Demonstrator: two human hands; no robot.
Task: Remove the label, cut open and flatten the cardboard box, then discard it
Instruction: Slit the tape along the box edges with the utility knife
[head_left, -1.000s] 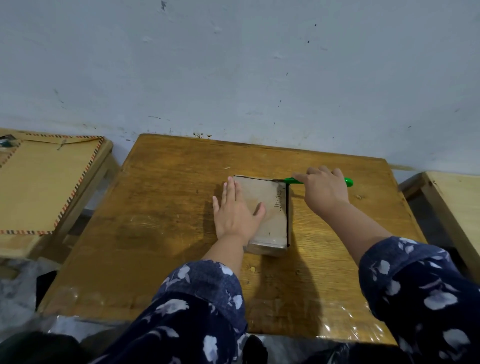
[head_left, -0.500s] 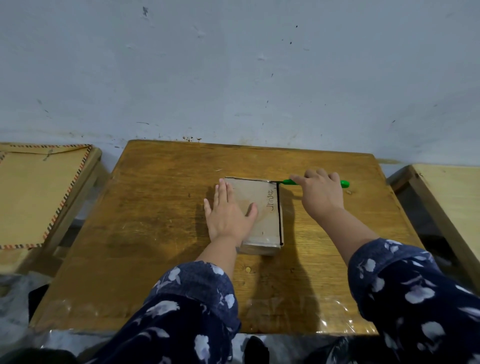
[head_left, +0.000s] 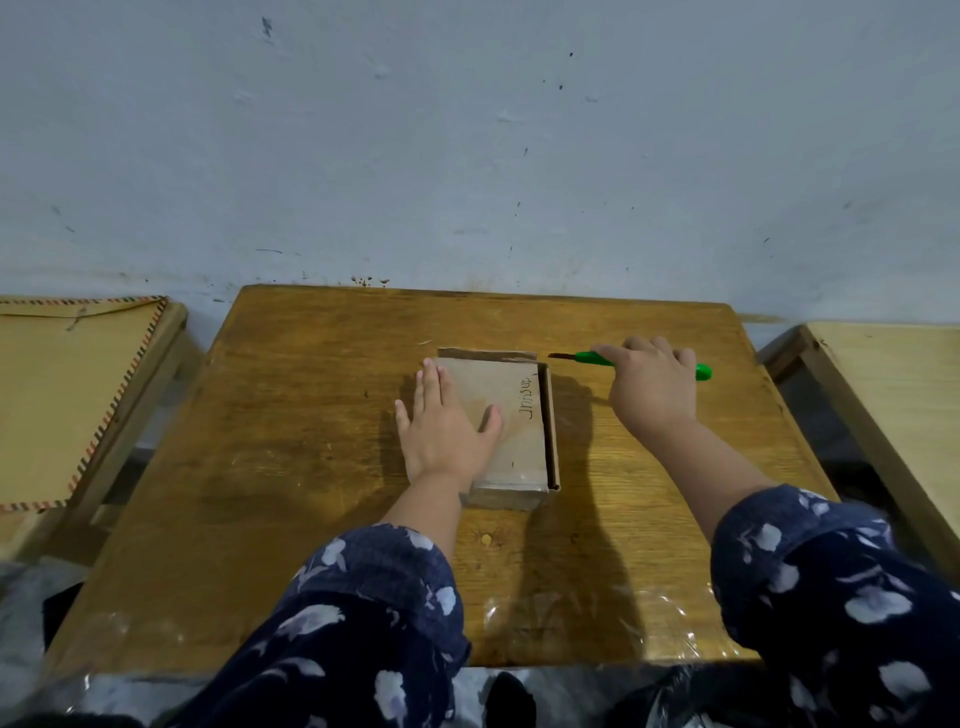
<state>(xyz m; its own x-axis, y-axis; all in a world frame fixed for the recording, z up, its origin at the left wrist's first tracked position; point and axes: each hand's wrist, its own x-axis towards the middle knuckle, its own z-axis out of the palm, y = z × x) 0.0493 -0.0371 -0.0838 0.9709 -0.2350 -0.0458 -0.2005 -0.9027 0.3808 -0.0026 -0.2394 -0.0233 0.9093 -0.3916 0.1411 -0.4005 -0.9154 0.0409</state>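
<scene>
A small brown cardboard box (head_left: 511, 431) lies flat in the middle of the wooden table (head_left: 291, 467), with handwriting near its right edge. Its top panel is cut loose along the right and far edges, showing a dark gap. My left hand (head_left: 441, 423) presses flat on the left half of the box, fingers spread. My right hand (head_left: 652, 387) grips a green-handled knife (head_left: 587, 357) just right of the box's far right corner. The blade points left toward the box and does not touch it.
A blue-grey wall stands right behind the table. A lower wooden stand (head_left: 78, 395) with a striped-edged mat is at the left, and a pale wooden table (head_left: 893, 415) at the right. Clear plastic film (head_left: 597, 618) covers the table's near edge.
My right hand has drawn the knife to the right, out of the box's far corner, so the blade now shows clear of the cardboard. My left hand stays pressed on the box.
</scene>
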